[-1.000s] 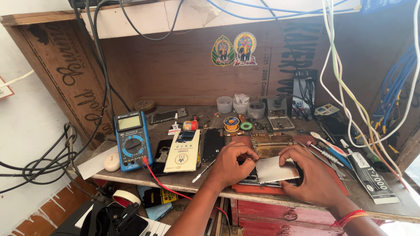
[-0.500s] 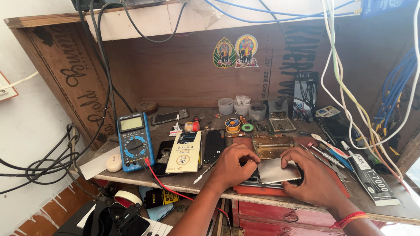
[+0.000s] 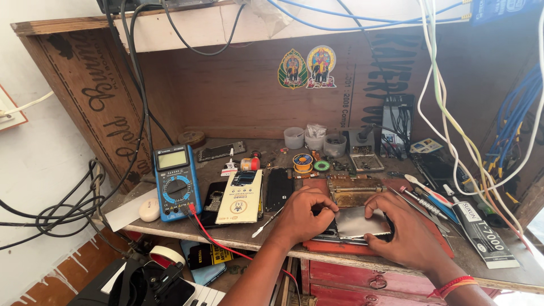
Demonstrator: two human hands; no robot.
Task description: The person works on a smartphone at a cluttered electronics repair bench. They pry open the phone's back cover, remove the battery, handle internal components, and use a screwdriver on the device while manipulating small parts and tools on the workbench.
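Note:
My left hand (image 3: 303,218) and my right hand (image 3: 403,231) both grip a flat phone with a silver metal back (image 3: 360,221) that lies on a reddish-brown work mat (image 3: 340,246) at the bench's front edge. The left fingers curl over the phone's left end. The right fingers press on its right end. A red and orange band circles my right wrist. Just behind the phone sits a brass-coloured metal holder (image 3: 354,194).
A blue multimeter (image 3: 177,181) with a red lead stands at the left, beside a cream phone-part box (image 3: 242,197) and a black phone (image 3: 279,188). Small tubs (image 3: 314,139), solder reels, screwdrivers (image 3: 428,198) and hanging cables crowd the back and right. Red drawers sit below.

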